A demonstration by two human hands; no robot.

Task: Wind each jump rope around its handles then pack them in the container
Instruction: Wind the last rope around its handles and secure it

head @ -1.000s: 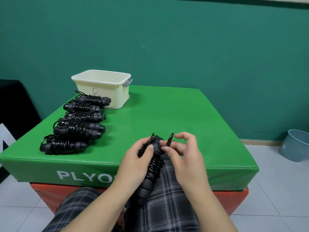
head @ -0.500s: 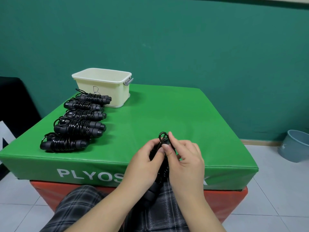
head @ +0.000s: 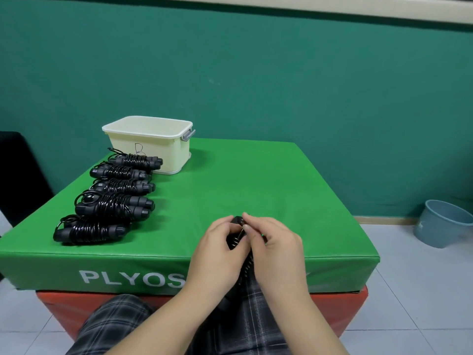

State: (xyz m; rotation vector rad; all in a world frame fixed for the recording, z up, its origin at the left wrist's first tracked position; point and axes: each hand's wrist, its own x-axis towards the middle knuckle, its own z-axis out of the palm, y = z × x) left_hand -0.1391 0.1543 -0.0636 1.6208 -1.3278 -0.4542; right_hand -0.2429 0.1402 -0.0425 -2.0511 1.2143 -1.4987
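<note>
Both hands' grip, left hand (head: 220, 248) and right hand (head: 275, 248), clamped on wound jump rope (head: 239, 242) at green box (head: 256, 180) front edge.

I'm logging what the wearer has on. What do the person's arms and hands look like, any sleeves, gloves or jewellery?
The left hand and right hand are bare: no gloves, rings or watch visible. Both forearms are bare, with no sleeves in view. Dark plaid trousers cover the lap below.

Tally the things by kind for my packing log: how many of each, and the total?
Wound jump ropes lying on the green plyo box: 5
Jump rope held by the left hand and right hand: 1
Cream container: 1
Blue bucket on the floor: 1
Total: 8
</note>
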